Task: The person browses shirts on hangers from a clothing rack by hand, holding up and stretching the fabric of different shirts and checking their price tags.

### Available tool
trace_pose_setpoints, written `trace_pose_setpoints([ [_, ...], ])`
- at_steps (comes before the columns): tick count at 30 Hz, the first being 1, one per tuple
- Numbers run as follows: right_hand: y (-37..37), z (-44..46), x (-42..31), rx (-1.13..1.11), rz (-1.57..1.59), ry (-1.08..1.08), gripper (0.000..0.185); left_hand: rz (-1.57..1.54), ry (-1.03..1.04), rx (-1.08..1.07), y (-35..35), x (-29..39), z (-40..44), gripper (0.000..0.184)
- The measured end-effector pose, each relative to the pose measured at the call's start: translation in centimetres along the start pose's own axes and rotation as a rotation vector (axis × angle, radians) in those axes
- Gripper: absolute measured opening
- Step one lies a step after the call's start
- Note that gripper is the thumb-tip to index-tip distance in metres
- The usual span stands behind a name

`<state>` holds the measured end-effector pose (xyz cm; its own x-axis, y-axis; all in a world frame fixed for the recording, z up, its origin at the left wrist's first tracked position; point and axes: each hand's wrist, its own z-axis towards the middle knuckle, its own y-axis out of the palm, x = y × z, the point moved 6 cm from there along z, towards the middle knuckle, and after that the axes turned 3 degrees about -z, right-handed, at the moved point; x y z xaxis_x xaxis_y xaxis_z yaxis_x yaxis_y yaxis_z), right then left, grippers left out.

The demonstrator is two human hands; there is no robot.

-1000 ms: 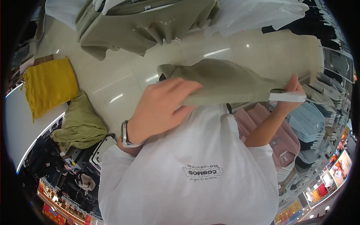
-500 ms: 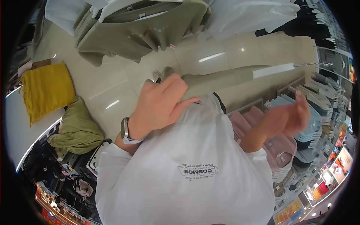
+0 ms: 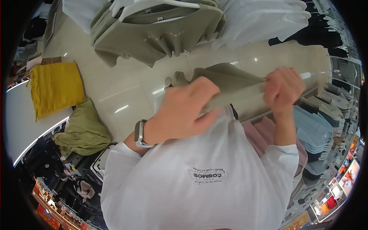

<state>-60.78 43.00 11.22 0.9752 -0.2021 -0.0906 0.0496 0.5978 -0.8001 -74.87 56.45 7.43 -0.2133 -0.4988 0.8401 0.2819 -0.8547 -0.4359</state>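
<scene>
An olive-green garment [image 3: 239, 86] on a hanger stretches sideways in front of my chest. The hanger's white part [image 3: 306, 75] and its metal hook [image 3: 326, 72] stick out beyond my right hand. My left hand [image 3: 188, 107], with a watch [image 3: 140, 133] on the wrist, has its fingers curled over the garment's left part; the thumb is blurred. My right hand [image 3: 283, 90] is closed in a fist round the garment's end near the hanger, which its fingers partly hide.
Olive tops [image 3: 161, 36] and white clothes [image 3: 260, 19] hang at the top. Pink [image 3: 262, 132] and light blue garments [image 3: 312, 126] fill racks on the right. A yellow cloth [image 3: 57, 90] and a green cloth [image 3: 84, 130] lie at left above dark bags. Shiny floor tiles [image 3: 130, 94] show between.
My right hand has moved up and left from beside the racks and closed on the garment's hanger end. My left hand has shifted right with the garment. The view has moved slightly.
</scene>
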Motion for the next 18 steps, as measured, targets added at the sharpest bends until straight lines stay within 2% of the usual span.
trace_pose_setpoints([
  [2,-1.8,0.4,1.4,0.132,-0.034,0.044,0.034,0.009,-0.15,0.07,-1.6,-1.1,-0.7,0.021],
  [3,-2.2,0.6,1.4,0.133,-0.029,0.042,0.034,0.012,-0.152,0.072,-1.8,-1.7,-1.2,0.021],
  [5,-3.6,0.7,1.9,0.179,-0.05,0.198,0.037,0.107,-0.177,0.225,-2.7,-3.7,-2.6,0.022],
  [9,-4.6,0.2,2.3,0.195,-0.039,0.268,0.038,0.093,-0.121,0.282,-4.3,-4.1,-4.2,0.02],
  [11,-4.8,0.0,2.8,0.192,-0.053,0.294,0.038,-0.197,-0.184,0.117,-4.2,-4.0,-4.4,0.018],
  [12,-4.8,0.1,2.8,0.189,-0.052,0.292,0.038,-0.199,-0.187,0.119,-4.5,-3.6,-4.1,0.018],
  [14,-4.9,0.5,2.5,0.173,-0.013,0.225,0.037,-0.502,-0.344,-0.182,-2.8,-3.2,-3.8,0.03],
  [18,-4.8,0.8,2.2,0.136,0.005,0.14,0.036,-0.666,-0.273,-0.291,-2.4,-3.9,-4.0,0.021],
])
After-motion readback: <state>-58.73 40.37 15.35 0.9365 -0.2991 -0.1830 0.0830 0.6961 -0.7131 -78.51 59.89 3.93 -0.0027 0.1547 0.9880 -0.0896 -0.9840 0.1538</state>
